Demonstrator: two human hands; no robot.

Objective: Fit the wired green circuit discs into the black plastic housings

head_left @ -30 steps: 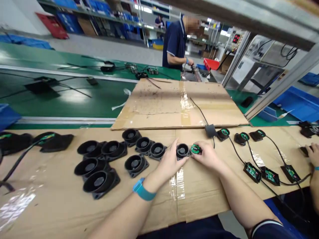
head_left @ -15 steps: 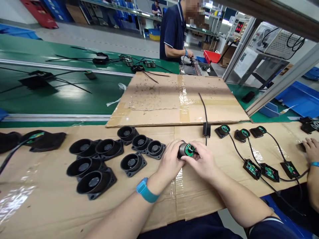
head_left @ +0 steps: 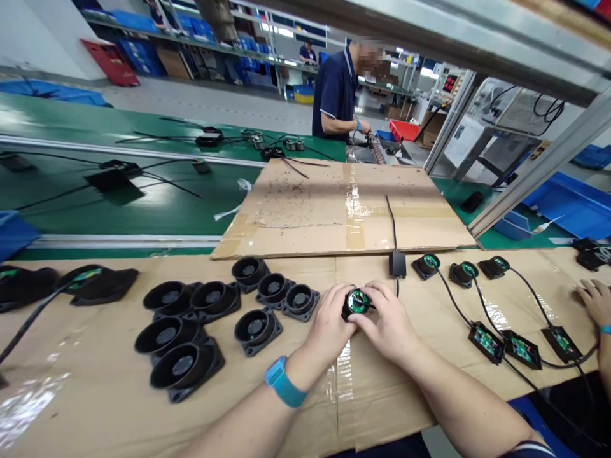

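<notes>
Between both hands, over the cardboard, is a round black housing with a green circuit board (head_left: 357,301) facing up. My left hand (head_left: 330,318) wraps its left side, with the thumb near the lower rim. My right hand (head_left: 387,317) closes on the right side, thumb and fingers at the board's edge. A black cable shows at its right, partly under my right fingers. Behind it, a small black box (head_left: 397,263) with a cable lies on the cardboard. Several empty black round housings (head_left: 258,326) with square flanges stand to the left of my left hand.
To the right lie round housings with boards (head_left: 464,273), cabled to open boxes with circuit boards (head_left: 521,348). Another person's hand (head_left: 596,300) rests at the right edge. A raised cardboard sheet (head_left: 310,235) lies ahead, before a green conveyor (head_left: 181,210). A co-worker (head_left: 334,95) stands beyond.
The housing in my hands has tilted so its circuit board faces more upward. The camera view has shifted, so the bench things appear lower. Both hands keep their hold.
</notes>
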